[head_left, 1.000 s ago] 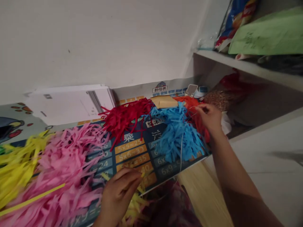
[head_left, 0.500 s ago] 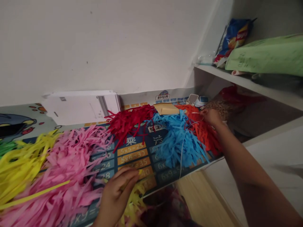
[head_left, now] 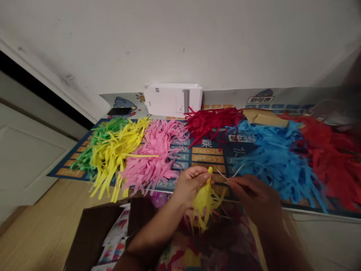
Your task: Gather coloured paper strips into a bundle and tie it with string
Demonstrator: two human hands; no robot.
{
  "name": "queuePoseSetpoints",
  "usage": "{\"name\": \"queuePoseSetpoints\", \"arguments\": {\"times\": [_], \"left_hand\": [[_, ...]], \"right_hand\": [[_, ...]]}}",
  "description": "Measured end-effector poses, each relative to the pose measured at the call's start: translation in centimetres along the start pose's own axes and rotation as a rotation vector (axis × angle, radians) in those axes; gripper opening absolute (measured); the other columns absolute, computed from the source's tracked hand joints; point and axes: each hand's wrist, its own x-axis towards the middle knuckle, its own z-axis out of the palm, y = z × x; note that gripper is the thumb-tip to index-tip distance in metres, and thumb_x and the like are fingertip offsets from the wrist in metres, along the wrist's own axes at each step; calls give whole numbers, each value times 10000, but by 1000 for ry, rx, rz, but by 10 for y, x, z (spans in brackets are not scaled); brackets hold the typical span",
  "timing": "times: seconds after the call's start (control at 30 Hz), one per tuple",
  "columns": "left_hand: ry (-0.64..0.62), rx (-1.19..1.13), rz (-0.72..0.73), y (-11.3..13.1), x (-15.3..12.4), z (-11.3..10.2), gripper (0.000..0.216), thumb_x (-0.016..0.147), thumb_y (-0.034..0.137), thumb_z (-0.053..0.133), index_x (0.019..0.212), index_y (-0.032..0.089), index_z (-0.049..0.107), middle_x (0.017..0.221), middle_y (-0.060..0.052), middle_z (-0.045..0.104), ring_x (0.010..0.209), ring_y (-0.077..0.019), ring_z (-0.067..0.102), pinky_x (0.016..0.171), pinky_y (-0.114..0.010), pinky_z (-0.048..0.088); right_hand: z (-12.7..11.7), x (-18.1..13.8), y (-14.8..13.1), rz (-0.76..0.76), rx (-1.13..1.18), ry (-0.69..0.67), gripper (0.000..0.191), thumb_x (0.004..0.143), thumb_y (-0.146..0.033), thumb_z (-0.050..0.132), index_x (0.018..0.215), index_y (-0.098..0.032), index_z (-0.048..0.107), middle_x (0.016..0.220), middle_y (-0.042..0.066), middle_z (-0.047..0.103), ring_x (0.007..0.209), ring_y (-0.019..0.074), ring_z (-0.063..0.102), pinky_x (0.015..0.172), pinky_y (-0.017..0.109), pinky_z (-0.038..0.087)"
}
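My left hand (head_left: 189, 184) is closed round the top of a small yellow paper tassel (head_left: 205, 201) whose strips hang down in front of me. My right hand (head_left: 252, 194) is just to its right, fingers pinched on a thin white string (head_left: 248, 165) that loops up over the blue strips. Both hands hover over the near edge of a blue multiplication-chart mat (head_left: 205, 156). On the mat lie heaps of cut paper strips: green (head_left: 96, 145), yellow (head_left: 118, 148), pink (head_left: 153, 154), dark red (head_left: 211, 120), blue (head_left: 273, 154) and red-orange (head_left: 332, 154).
A stack of white paper (head_left: 173, 99) leans against the wall behind the heaps, with a brown envelope (head_left: 265, 118) to its right. A dark phone (head_left: 120, 111) lies at the mat's far left corner. An open cardboard box (head_left: 93, 237) with colourful contents sits on the wooden floor below my hands.
My right hand came back from the far right shelf area to beside my left, bringing the string. My left hand lifted the yellow tassel off the mat. The view swung left.
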Motion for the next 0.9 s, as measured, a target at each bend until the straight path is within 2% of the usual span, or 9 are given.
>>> {"name": "queuePoseSetpoints", "arguments": {"times": [0.33,0.5,0.6,0.7,0.73,0.8,0.87,0.9], "left_hand": [[-31,10,6,4,-1,-7,476,462,386,975,730,143,666,584,19,677,540,-118,656,532,-191,477],[-47,91,61,0,-1,-10,440,509,414,955,744,146,697,606,13,682,541,-114,638,541,-200,468],[-79,307,264,0,-2,-10,330,645,423,889,764,160,730,694,-17,720,613,-131,654,598,-230,497],[-130,688,615,-1,-4,-8,141,812,323,766,798,184,753,819,-55,757,783,-174,697,741,-280,534],[-127,805,708,-2,-5,-7,101,839,286,736,812,190,749,836,-58,761,809,-179,702,764,-285,536],[-94,967,823,-6,-7,-5,65,854,254,724,832,193,717,818,-48,758,782,-173,707,738,-274,535],[-72,1069,877,-10,-7,-4,102,864,274,729,837,191,678,795,-36,749,732,-164,704,686,-258,531],[-88,1120,906,-10,-8,-4,120,876,291,722,838,191,667,795,-33,748,726,-163,704,677,-255,532]], "right_hand": [[12,2,2,-9,8,-88,210,909,-397,643,780,-285,764,638,-6,658,542,153,590,510,276,436],[17,7,5,22,71,-105,189,908,-391,645,822,-285,775,675,-8,680,582,156,614,547,267,459],[18,11,6,58,96,-175,201,897,-421,647,941,-269,772,767,6,718,643,168,648,587,269,493],[18,12,7,108,171,-303,351,894,-452,632,1165,-240,700,909,28,747,735,185,688,635,276,530],[17,12,7,121,181,-324,339,908,-451,612,1155,-233,694,904,29,746,733,184,688,635,277,532],[15,14,9,109,162,-314,257,938,-431,568,999,-233,721,817,20,730,689,176,671,614,276,520],[10,15,12,56,132,-239,269,950,-415,559,831,-235,720,760,22,707,685,175,657,621,283,519],[6,15,13,31,126,-192,274,952,-415,569,814,-229,715,789,28,707,715,174,659,649,289,531]]}}
